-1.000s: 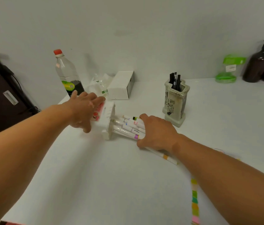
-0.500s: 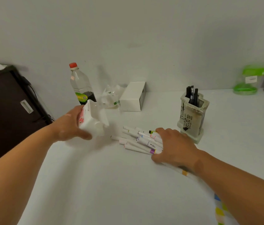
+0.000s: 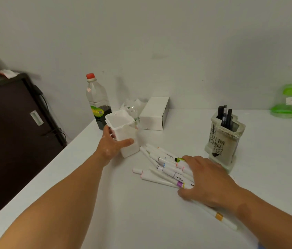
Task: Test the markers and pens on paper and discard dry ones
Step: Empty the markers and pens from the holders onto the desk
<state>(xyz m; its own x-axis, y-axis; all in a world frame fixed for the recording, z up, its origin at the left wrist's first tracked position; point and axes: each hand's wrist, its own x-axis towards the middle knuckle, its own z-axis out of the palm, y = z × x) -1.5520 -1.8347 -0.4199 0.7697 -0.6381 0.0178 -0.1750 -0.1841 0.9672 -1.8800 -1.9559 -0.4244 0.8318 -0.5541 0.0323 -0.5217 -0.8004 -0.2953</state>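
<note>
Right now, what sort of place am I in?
Probably a home or small-office desk corner: a white table against a plain wall, a ceramic pen holder with black pens, loose markers beside a white container, and a dark cabinet alongside.

Left hand (image 3: 112,147) gripping a white tub (image 3: 123,133), open top up, leaning a bit. Just beside it on the white table (image 3: 141,221), a messy heap of white markers (image 3: 165,168) with colour bands. Right hand (image 3: 208,182) clutching the near end of the heap, thumb on one side, fingers on the other. Near the heap, a pen pot (image 3: 224,139) with black pens (image 3: 225,115). At the back, a red-capped bottle (image 3: 97,103) and a white box (image 3: 153,113).
</note>
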